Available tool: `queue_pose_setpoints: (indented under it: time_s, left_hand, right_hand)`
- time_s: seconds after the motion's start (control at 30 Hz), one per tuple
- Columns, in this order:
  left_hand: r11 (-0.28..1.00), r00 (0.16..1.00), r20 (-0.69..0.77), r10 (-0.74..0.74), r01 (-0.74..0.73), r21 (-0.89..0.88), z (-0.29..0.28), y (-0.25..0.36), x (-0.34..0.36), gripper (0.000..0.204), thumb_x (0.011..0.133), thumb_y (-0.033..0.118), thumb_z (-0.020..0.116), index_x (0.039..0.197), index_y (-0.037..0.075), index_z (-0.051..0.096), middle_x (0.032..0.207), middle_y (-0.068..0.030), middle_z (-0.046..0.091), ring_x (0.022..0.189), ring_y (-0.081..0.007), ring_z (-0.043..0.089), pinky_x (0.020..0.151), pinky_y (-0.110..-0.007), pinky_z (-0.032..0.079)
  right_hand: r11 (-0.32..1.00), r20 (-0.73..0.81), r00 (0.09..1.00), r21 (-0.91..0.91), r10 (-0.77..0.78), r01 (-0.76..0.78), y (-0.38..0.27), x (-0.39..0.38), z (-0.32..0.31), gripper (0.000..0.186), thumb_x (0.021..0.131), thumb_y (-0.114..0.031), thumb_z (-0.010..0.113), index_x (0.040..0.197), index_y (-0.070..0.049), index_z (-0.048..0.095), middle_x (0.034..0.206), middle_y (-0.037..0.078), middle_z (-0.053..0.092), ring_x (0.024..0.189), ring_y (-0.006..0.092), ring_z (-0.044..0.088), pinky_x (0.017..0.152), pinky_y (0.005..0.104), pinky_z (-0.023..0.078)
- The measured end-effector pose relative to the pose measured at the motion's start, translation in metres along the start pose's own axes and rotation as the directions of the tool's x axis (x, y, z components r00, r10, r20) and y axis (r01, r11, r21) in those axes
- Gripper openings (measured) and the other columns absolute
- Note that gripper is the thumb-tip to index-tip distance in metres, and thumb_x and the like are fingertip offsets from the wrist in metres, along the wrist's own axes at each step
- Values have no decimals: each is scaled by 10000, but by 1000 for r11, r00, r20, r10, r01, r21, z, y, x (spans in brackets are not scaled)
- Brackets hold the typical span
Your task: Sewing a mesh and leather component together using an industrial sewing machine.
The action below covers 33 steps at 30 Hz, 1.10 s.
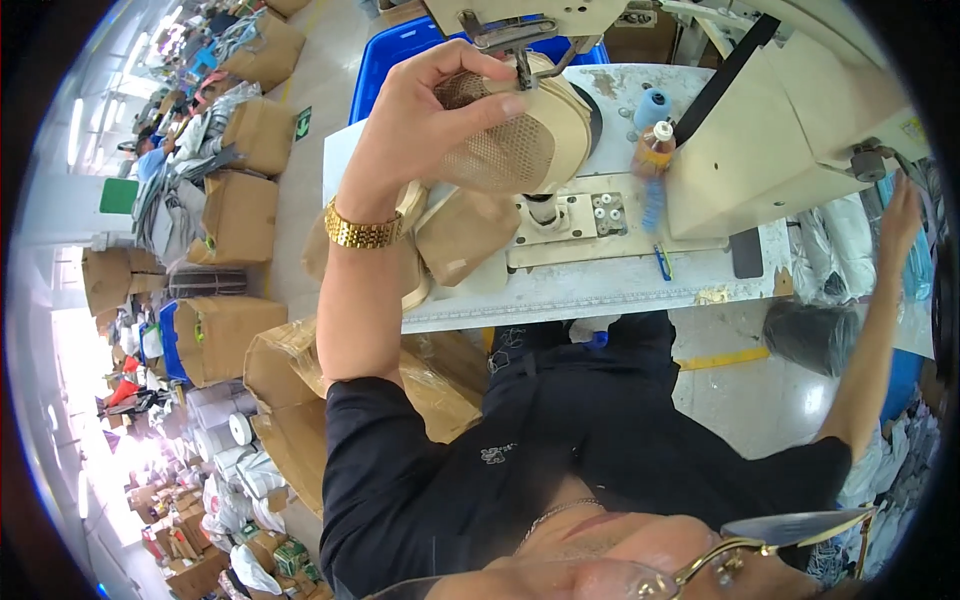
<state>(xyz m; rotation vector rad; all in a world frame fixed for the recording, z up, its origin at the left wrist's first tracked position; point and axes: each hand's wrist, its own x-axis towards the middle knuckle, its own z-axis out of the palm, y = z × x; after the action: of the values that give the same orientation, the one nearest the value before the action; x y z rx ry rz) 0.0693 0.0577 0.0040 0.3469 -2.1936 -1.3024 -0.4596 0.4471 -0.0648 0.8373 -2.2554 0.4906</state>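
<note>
My left hand [440,110], with a gold watch [362,226] on the wrist, grips a beige mesh piece shaped like a cap [507,150] between thumb and fingers. The piece sits under the needle and presser foot [524,72] of a cream sewing machine [780,130], above its narrow post [541,212]. More beige sewn pieces [465,235] lie on the table below my left wrist. My right hand [902,212] is raised at the far right, beside the machine's end near a dark round knob [868,165]; its fingers show too small to read.
On the white table [440,318] are a blue thread cone [653,105], a bottle with an orange label [655,150], a tray of bobbins [608,214], a pen [662,262] and a dark flat object [746,254]. A blue bin [385,60] stands behind; cardboard boxes [240,230] line the left.
</note>
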Motion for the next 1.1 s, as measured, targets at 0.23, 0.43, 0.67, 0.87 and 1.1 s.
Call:
queue_pose_setpoints:
  time_s: [0.23, 0.43, 0.67, 0.87, 1.1]
  left_hand:
    - [905, 996, -76, 49, -12, 424, 3, 22, -9, 190, 775, 112, 795, 913, 28, 694, 968, -57, 686, 839, -156, 638, 776, -297, 515]
    - [600, 805, -185, 563, -244, 762, 50, 6, -29, 126, 793, 84, 736, 903, 30, 704, 974, -87, 693, 845, -270, 637, 781, -355, 516]
    - [984, 927, -356, 114, -58, 166, 36, 8, -21, 163, 832, 105, 745, 911, -24, 687, 973, -110, 701, 872, -157, 665, 750, -281, 543]
    - [986, 934, -331, 134, -91, 143, 35, -8, -15, 166, 818, 80, 759, 951, 15, 683, 1074, -101, 694, 909, -141, 660, 765, -278, 553]
    - [992, 967, -222, 122, -111, 60, 28, -11, -28, 213, 841, 54, 735, 1048, 63, 687, 1211, -72, 657, 1031, -129, 636, 772, -259, 548]
  right_hand:
    - [350, 272, 951, 885, 149, -308, -262, -122, -63, 241, 980, -167, 553, 1099, 15, 657, 988, 96, 704, 839, 168, 666, 758, 302, 524]
    - [-142, 397, 731, 821, -556, -553, -419, -116, -42, 251, 972, -164, 601, 1158, 4, 597, 923, 23, 655, 854, 82, 616, 723, 250, 506]
    - [-338, 419, 770, 721, -481, -604, -471, -135, -54, 183, 953, -151, 643, 864, -2, 585, 751, -29, 600, 674, 16, 517, 606, 182, 429]
    - [-305, 406, 773, 751, -488, -586, -468, -141, -44, 196, 951, -164, 652, 861, -2, 588, 766, -11, 627, 705, 19, 552, 604, 184, 438]
    - [-443, 493, 785, 648, -375, -619, -472, -143, -53, 268, 995, -234, 579, 911, 17, 621, 789, 47, 666, 759, 119, 678, 705, 253, 557]
